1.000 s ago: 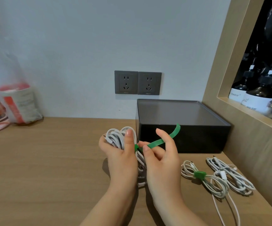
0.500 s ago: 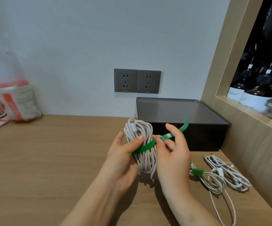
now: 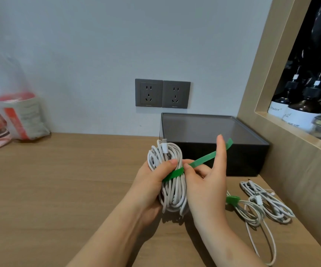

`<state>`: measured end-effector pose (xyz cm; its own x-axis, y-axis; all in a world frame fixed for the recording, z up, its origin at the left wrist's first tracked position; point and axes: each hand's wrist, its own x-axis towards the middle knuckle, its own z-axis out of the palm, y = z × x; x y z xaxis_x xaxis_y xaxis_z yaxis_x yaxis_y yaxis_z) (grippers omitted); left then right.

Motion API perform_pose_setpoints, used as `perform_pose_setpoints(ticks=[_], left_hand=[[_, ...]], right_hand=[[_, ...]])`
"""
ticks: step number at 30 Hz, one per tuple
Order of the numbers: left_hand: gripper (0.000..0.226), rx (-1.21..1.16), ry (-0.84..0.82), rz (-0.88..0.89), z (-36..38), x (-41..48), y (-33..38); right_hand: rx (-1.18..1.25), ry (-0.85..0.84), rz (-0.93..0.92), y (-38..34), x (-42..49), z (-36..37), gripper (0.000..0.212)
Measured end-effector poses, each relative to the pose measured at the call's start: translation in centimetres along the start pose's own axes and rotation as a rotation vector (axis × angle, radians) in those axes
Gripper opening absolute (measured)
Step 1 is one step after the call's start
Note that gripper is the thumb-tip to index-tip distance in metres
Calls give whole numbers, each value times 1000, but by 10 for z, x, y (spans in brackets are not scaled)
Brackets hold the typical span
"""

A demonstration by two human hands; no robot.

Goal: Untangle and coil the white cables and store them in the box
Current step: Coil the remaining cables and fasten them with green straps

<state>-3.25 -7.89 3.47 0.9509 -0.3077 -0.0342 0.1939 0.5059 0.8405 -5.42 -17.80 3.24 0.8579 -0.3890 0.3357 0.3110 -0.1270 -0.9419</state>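
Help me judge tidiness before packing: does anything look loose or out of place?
Yes: on the wooden table, right of the right hand, a loop of white cable lies uncoiled by the green-tied white coil, trailing toward the near edge.

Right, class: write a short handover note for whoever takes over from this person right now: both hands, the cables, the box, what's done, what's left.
Left hand grips the coiled cable above the table.
Right hand pinches the green strap, which bands the coil, tail free.
Black box stands open; no cable shows inside.
Tied coil and second coil, no tie visible, lie on the table by the box.
Left: fasten the strap, box all three.
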Motion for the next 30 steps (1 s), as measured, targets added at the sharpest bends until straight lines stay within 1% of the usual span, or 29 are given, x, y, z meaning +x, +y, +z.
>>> perform_pose_setpoints(ticks=[4,6,9,11,13,15,20,23,24,25,26,28,30], left_hand=[[26,-56,134,22,0,2,-5],[23,-13,195,59,0,3,-6],[29,153,281,174,0,5,-6],[33,258,306,237,0,5,-6],[34,343,342,289,1,5,-6],[36,353,380,304,1,5,-6],[35,360,433,381,5,4,-6],[45,310,359,340,11,1,-11],[44,238,325,285,11,1,-13],[42,136,275,218,11,2,-15],[44,7,209,141,11,2,-15],[57,-211,94,21,7,1,-14],[55,-288,32,24,2,1,-12]], right_hand=[[-46,-19,-33,0,2,2,84],[-89,-41,-58,3,3,3,81],[-191,-103,-88,3,5,1,76],[-168,-129,-87,1,7,-2,73],[-146,-117,-99,-1,8,-4,72],[-144,-89,-134,-2,7,-3,71],[-199,-97,-202,-1,-3,2,74],[-231,-92,-207,1,-4,4,75],[-235,-83,-196,3,-4,4,73],[-241,-73,-186,3,-2,3,72],[-249,-64,-176,4,-1,3,71],[-273,-57,-160,4,1,2,69],[-281,-53,-159,6,4,0,67]])
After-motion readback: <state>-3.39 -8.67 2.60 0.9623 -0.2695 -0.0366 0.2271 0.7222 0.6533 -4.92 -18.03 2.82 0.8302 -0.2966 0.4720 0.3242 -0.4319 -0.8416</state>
